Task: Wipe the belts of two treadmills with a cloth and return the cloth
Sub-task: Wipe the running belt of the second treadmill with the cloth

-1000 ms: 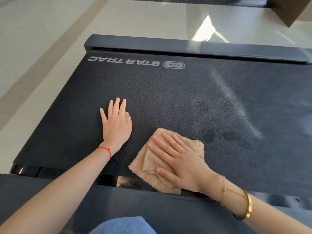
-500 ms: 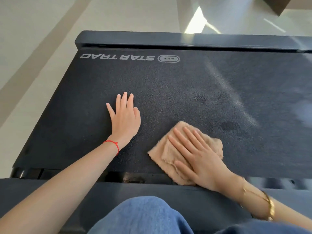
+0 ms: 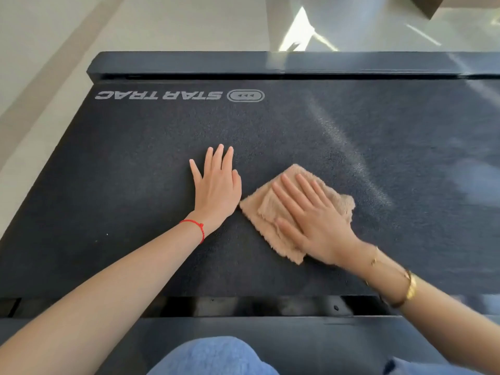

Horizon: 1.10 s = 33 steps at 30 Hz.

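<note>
Step in hand: wiping the belt [image 3: 135, 185] of one treadmill; I judge the task is in its first half, because only this one treadmill shows in the view.
Done so far: I cannot tell which part of the belt is already clean; a pale streak of light lies on it to the right of the cloth.
Left to do: probably the remaining part of this belt, then the second treadmill, then bringing the cloth back to its place, which is not in view.
Cloth: the tan cloth [image 3: 273, 212] lies folded and flat on the belt, nearer to the person than the STAR TRAC logo [image 3: 159, 95] and to its right.
Right hand [image 3: 311, 220]: the grip is wide; straight fingers press flat on the cloth and do not curl around it.
Left hand [image 3: 216, 182]: the grip is wide too; it rests palm down on the bare belt, just beside the cloth on its left, holding nothing.
Surface: dark, rough rubber belt, with black frame rails at the far and near edges.
Room: pale, shiny tiled floor [image 3: 40, 36] beyond the logo, with bright reflections.
</note>
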### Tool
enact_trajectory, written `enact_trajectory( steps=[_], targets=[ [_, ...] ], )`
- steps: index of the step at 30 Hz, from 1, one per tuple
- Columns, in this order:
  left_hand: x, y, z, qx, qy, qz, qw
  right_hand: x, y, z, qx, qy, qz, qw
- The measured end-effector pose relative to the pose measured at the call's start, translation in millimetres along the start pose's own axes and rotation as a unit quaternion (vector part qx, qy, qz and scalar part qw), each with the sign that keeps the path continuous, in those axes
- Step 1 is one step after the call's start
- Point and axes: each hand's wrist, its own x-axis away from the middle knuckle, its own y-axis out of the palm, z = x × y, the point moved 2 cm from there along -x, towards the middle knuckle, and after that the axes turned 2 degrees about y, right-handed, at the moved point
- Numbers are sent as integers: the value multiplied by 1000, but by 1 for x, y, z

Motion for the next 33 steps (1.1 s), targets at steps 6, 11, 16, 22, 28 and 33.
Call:
enact_trajectory(
  steps=[6,11,16,22,28,33],
  targets=[
    [-20,11,13,-2,-22,3,1000,8,0,22,-21,-34,16,999],
    [-23,19,16,-30,-42,20,998,-105,-13,95,-18,61,28,998],
    [-23,23,17,-59,-54,32,996,-229,-27,121,-19,94,25,995],
    [-24,21,17,-76,-62,34,995,-293,-28,63,-5,0,13,1000],
    [-22,22,16,-91,-57,21,994,-284,-33,131,-6,23,55,998],
    [-25,21,19,-81,-60,26,995,-292,-39,180,-22,126,65,990]
  ],
)
